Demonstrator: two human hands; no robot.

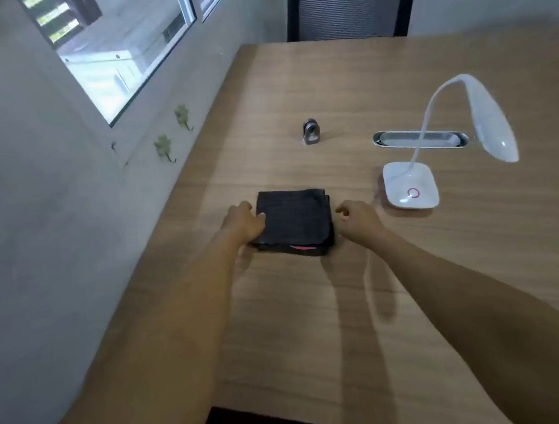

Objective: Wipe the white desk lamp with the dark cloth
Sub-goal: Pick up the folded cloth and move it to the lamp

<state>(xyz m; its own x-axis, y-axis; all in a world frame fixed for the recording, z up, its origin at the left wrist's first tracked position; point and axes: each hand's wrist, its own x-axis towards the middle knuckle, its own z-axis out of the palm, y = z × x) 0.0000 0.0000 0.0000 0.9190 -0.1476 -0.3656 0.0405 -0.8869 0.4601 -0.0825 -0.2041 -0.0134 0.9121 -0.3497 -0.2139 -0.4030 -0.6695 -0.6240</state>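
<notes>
A person's left hand (pixel 244 223) rests on the left edge of a folded dark cloth (pixel 293 222) at the centre of the frame, fingers curled over the fabric in a light hold. The right hand (pixel 358 219) hangs just beside the cloth's right edge, fingers loosely curled and holding nothing; whether it touches the fabric cannot be told. A strip of pink shows along the cloth's near edge. The cloth lies flat on a wood-grain desk (pixel 316 311).

To the right of the hands stands the white desk lamp (pixel 411 188), its square base marked with a pink ring, its thin neck arching up and over to a long head that droops toward the right edge of the frame. Behind the base, a silver oval cable slot (pixel 401 135) is set into the desktop. A small grey metal object (pixel 311 132) stands above the cloth, well apart from it. A window (pixel 123 55) fills the upper left, and a dark mesh chair back (pixel 349 0) stands at the top.
</notes>
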